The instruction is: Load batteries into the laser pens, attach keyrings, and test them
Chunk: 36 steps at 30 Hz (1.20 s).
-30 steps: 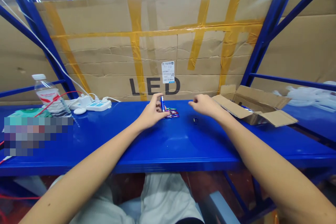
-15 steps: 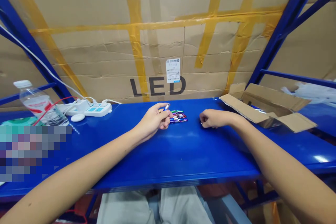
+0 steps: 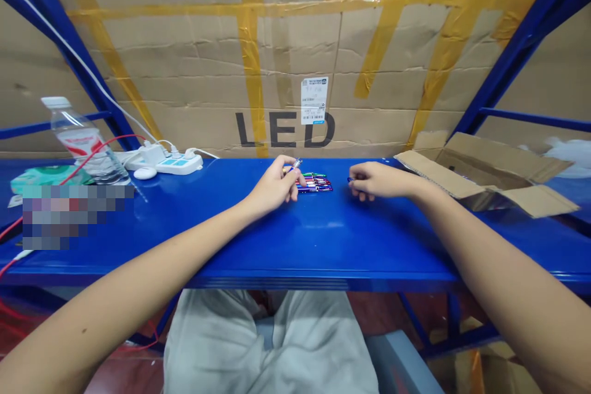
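My left hand point(image 3: 276, 186) is closed, its thumb and fingers around a slim pen point(image 3: 298, 164) whose silvery end sticks up past the thumb. Several shiny pens point(image 3: 318, 183) in green, red and blue lie side by side on the blue table point(image 3: 286, 240), partly behind the left fingers. To the right of them, my right hand point(image 3: 372, 181) pinches a small dark blue piece point(image 3: 349, 179); most of it is hidden, so its kind cannot be made out.
An open cardboard box point(image 3: 480, 166) stands at the right. On the left are a water bottle point(image 3: 85, 141), a white power strip point(image 3: 180, 164) with cables, a round white object point(image 3: 145, 173) and a green packet point(image 3: 46, 177). A big taped carton point(image 3: 194, 86) walls off the back.
The view has tipped downward, showing more of the lap. A dark blue piece now shows at my right fingertips, which have shifted slightly. My left hand keeps its hold on the pen.
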Each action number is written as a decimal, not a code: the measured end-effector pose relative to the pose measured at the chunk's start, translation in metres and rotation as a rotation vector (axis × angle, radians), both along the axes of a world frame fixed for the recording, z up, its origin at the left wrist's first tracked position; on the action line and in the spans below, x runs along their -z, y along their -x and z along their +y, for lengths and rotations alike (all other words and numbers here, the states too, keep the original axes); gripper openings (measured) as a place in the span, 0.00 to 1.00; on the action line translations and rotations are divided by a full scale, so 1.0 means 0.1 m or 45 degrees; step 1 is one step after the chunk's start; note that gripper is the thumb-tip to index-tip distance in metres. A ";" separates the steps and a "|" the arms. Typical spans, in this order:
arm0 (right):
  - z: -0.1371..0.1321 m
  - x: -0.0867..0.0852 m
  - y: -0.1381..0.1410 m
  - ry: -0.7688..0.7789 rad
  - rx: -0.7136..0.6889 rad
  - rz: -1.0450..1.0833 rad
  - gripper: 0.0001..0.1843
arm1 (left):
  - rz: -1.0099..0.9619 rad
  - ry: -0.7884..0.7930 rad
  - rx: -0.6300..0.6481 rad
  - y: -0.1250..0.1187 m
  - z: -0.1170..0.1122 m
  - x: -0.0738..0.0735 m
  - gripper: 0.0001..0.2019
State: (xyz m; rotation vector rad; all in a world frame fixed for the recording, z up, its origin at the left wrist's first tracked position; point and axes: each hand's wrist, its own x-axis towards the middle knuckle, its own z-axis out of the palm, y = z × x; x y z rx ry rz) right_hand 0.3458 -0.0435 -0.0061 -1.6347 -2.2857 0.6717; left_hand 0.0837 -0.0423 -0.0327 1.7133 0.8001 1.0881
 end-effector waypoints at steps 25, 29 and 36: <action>-0.07 0.16 0.42 -0.102 -0.339 0.721 0.11 | 0.307 -0.350 -0.016 0.02 0.00 0.10 0.10; -0.07 0.17 0.47 -0.096 -0.349 0.813 0.12 | 0.374 -0.404 0.002 0.01 -0.04 0.09 0.08; -0.05 0.21 0.51 -0.099 -0.294 0.838 0.14 | 0.399 -0.418 0.010 -0.03 -0.10 0.06 0.05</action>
